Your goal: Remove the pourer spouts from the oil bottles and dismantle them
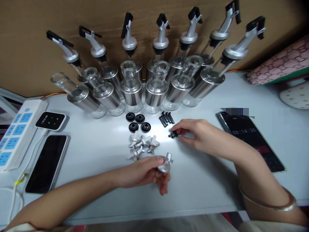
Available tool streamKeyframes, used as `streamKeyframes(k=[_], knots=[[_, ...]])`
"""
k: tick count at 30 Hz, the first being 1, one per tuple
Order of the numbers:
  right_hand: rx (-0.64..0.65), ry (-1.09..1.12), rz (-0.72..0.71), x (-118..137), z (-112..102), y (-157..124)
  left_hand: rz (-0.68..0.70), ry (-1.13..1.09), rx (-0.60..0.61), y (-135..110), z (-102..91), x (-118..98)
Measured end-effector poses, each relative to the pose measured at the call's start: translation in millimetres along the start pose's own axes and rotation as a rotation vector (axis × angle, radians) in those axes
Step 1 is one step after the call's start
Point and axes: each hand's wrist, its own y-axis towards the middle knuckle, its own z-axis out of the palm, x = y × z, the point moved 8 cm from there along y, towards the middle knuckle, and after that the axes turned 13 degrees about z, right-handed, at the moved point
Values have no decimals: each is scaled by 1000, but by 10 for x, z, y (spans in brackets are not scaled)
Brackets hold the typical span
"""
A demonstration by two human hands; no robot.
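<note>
My left hand [151,172] holds a silver pourer spout [164,165] between thumb and fingers, above the front of the table, its narrow neck pointing up. My right hand [196,133] reaches down at a small cluster of black rings [173,134]; index finger and thumb are curved, with a gap between their tips at the rings. Left of centre lies a loose pile of silver pourer spouts [145,141]. Behind it are several round black stoppers [133,127]. A row of thin black levers [166,119] lies just behind the rings.
Steel-clad glass bottles without spouts [156,93] form a front row; bottles topped with pourers [160,43] stand behind, against a cardboard wall [101,16]. On the left are a power strip [18,129], a small white device [51,120] and a phone [47,164]. Another phone [256,141] displays a timer.
</note>
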Motion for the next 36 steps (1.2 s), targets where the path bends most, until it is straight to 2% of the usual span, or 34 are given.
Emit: streamKeyframes(k=[7, 21, 27, 36], knots=[[46, -14, 56, 4, 66, 28, 3, -1, -5, 9, -2, 2], [19, 8, 87, -28, 84, 58, -7, -11, -14, -4, -7, 6], [-35, -15, -19, 36, 37, 2, -5, -19, -15, 9, -13, 10], [6, 2, -23, 46, 119, 27, 2, -19, -8, 11, -8, 11]])
